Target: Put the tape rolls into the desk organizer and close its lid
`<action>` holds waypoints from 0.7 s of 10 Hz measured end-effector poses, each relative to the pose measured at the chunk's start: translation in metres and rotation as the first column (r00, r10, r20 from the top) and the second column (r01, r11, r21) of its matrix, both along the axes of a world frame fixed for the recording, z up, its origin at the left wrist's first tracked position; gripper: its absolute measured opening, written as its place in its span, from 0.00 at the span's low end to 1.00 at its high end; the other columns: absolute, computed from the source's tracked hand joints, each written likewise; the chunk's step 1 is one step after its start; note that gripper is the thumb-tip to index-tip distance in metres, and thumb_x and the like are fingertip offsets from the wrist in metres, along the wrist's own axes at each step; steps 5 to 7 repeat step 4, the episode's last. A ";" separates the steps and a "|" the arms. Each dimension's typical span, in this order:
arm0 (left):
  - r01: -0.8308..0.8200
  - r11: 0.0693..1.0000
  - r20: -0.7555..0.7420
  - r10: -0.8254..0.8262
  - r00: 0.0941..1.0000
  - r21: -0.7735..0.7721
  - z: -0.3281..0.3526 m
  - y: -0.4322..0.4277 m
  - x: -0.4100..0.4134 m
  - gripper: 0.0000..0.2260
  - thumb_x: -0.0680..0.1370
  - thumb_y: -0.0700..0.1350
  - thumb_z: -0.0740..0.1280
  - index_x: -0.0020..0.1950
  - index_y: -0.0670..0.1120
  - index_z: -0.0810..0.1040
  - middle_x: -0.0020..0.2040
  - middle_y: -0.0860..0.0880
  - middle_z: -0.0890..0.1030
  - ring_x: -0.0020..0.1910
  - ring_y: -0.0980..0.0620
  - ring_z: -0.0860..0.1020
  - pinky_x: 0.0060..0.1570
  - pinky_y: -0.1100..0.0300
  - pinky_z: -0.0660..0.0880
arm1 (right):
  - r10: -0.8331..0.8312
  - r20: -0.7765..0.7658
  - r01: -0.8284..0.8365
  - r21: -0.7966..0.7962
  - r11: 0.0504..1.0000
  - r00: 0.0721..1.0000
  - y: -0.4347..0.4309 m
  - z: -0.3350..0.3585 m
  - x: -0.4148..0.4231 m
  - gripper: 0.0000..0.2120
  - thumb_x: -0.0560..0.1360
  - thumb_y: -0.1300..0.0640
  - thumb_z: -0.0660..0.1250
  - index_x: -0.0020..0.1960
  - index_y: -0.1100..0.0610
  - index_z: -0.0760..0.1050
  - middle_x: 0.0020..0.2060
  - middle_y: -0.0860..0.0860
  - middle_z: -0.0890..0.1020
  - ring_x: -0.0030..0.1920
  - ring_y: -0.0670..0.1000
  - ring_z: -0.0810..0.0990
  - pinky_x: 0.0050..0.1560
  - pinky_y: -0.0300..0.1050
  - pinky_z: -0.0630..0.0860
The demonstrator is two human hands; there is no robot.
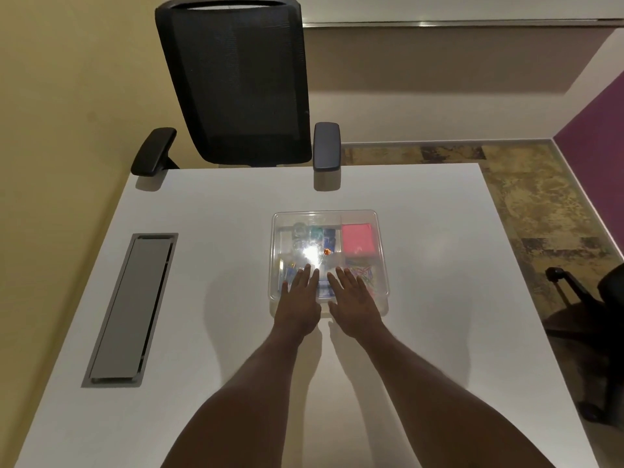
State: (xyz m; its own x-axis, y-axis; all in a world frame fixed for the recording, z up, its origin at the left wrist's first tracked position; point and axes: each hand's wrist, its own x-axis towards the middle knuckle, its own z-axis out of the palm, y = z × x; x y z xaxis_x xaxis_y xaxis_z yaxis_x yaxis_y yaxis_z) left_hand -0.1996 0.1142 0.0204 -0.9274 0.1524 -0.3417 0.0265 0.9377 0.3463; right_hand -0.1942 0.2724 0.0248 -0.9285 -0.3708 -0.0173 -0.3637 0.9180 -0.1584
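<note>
White desk (422,332): lid (324,219) shut.

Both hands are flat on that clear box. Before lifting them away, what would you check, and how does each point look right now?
1. Lid lies over the desk organizer: ok, it covers the whole box.
2. Lid fully snapped down at every edge: cannot tell; glare and the hands hide the near rim.
3. Tape rolls inside: ok, round rolls show through the lid in a far compartment.
4. No rolls left out on the table: ok, none in sight.
5. Left hand and right hand flat on the lid's near part, holding nothing: ok.
</note>
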 end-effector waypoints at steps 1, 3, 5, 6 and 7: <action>0.023 0.999 -0.067 -0.026 0.997 -0.042 0.002 -0.004 0.010 0.30 0.88 0.50 0.56 0.87 0.49 0.46 0.87 0.48 0.45 0.87 0.46 0.43 0.86 0.43 0.44 | 0.011 -0.138 -0.006 0.038 0.999 0.990 0.000 0.005 0.009 0.28 0.67 0.51 0.82 0.64 0.60 0.82 0.64 0.59 0.82 0.65 0.61 0.81 0.62 0.61 0.81; 0.010 0.994 -0.220 -0.033 0.975 -0.108 0.024 -0.004 0.029 0.30 0.88 0.58 0.50 0.87 0.48 0.45 0.87 0.50 0.42 0.87 0.48 0.42 0.85 0.44 0.36 | -0.081 -0.153 0.081 -0.004 0.997 0.985 -0.002 0.028 0.022 0.28 0.80 0.46 0.68 0.75 0.60 0.71 0.75 0.58 0.70 0.76 0.61 0.68 0.73 0.64 0.70; 0.000 0.995 -0.243 -0.025 0.970 -0.104 0.041 0.002 0.039 0.34 0.84 0.65 0.41 0.87 0.51 0.43 0.86 0.53 0.40 0.86 0.50 0.39 0.85 0.44 0.37 | -0.099 -0.228 0.098 -0.018 0.995 0.969 0.000 0.043 0.031 0.29 0.80 0.45 0.67 0.75 0.60 0.71 0.75 0.57 0.71 0.76 0.60 0.68 0.74 0.63 0.69; 0.000 0.995 -0.243 -0.025 0.970 -0.104 0.041 0.002 0.039 0.34 0.84 0.65 0.41 0.87 0.51 0.43 0.86 0.53 0.40 0.86 0.50 0.39 0.85 0.44 0.37 | -0.099 -0.228 0.098 -0.018 0.995 0.969 0.000 0.043 0.031 0.29 0.80 0.45 0.67 0.75 0.60 0.71 0.75 0.57 0.71 0.76 0.60 0.68 0.74 0.63 0.69; 0.000 0.995 -0.243 -0.025 0.970 -0.104 0.041 0.002 0.039 0.34 0.84 0.65 0.41 0.87 0.51 0.43 0.86 0.53 0.40 0.86 0.50 0.39 0.85 0.44 0.37 | -0.099 -0.228 0.098 -0.018 0.995 0.969 0.000 0.043 0.031 0.29 0.80 0.45 0.67 0.75 0.60 0.71 0.75 0.57 0.71 0.76 0.60 0.68 0.74 0.63 0.69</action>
